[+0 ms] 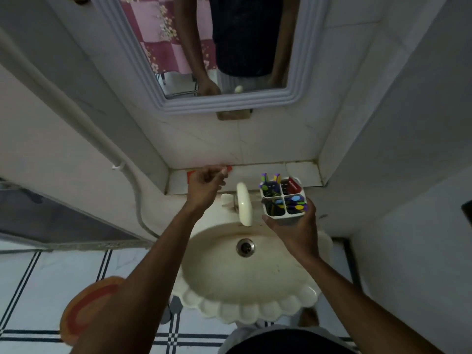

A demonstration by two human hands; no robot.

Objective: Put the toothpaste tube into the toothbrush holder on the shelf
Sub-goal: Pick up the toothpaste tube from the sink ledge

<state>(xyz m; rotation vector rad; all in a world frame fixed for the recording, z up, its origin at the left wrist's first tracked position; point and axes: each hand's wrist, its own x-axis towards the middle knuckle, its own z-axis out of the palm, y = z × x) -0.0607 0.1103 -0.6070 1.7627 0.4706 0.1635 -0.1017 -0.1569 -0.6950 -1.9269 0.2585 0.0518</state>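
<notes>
A red toothpaste tube (191,175) lies along the back of the tiled shelf (301,172), mostly hidden under my left hand (204,186). The fingers of that hand curl around the tube, and its red ends show on either side of the hand. A white toothbrush holder (283,198) with four compartments, holding colourful brushes, sits in front of the shelf edge. My right hand (297,228) grips the holder from below and the near side.
A cream faucet (244,204) stands between my hands over the scalloped cream sink (245,272). A framed mirror (224,103) hangs on the wall above. White walls close in on both sides. An orange mat (84,307) lies on the tiled floor at left.
</notes>
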